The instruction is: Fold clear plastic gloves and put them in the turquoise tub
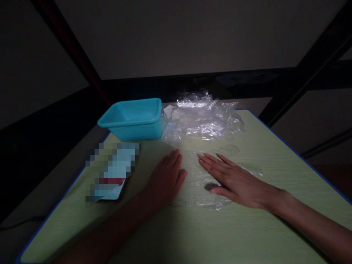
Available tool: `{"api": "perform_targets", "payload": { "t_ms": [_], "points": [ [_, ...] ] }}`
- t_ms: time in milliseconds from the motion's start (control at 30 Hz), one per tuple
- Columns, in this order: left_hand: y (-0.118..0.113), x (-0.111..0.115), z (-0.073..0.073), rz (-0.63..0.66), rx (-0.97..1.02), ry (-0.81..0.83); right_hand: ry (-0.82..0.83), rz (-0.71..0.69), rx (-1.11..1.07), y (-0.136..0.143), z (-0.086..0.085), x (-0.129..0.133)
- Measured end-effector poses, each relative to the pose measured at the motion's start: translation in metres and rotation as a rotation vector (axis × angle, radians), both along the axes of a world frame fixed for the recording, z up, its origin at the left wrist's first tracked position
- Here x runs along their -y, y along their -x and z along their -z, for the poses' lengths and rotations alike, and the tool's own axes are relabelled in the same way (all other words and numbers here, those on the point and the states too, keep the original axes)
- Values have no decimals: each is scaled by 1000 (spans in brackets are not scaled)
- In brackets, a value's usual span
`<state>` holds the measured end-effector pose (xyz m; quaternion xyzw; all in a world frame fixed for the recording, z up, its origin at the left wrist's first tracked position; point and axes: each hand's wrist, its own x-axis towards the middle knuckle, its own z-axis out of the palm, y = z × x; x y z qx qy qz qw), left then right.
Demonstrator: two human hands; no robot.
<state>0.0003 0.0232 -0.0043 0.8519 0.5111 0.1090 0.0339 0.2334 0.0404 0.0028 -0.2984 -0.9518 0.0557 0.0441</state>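
Two palms down, mid-frame: L hand (pixel 165 179) and R hand (pixel 236 179), both open, fingers out, nothing gripped. Prob. placed either side so the thin, clear plastic film (pixel 196 187) lies flat w/o sliding. Film's on the table (pixel 192 234), btwn the two and running under R; how far under L, can't tell. Crumpled plastic pile (pixel 206 123) up top ctr, beside blue tub (pixel 132 130), likely set back for elbow room.

I see by dim light, shadow nearly black along the left edge. White glare flecks the crumpled plastic (pixel 209 126) above centre; my left hand (pixel 162 179) looks darker than my right hand (pixel 236 183); coarse pixelation masks a patch left of centre.
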Motion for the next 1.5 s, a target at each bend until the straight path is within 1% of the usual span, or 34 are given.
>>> {"api": "perform_targets", "payload": {
  "t_ms": [233,400,533,833,1067,1233,1500],
  "points": [
    [2,0,6,-46,45,-12,-1,4,-3,1,0,0],
    [0,1,3,-86,-3,37,-1,9,-12,0,2,0],
    [-1,1,2,-78,-25,39,4,7,-20,0,1,1],
    [2,0,6,-66,16,7,12,6,-39,0,0,1],
    [0,0,3,-73,23,19,2,-3,-67,0,2,0],
    [0,1,1,-69,-24,28,12,7,-24,0,1,1],
    [0,0,3,-61,-15,13,0,4,-44,0,1,1]
  ]
}}
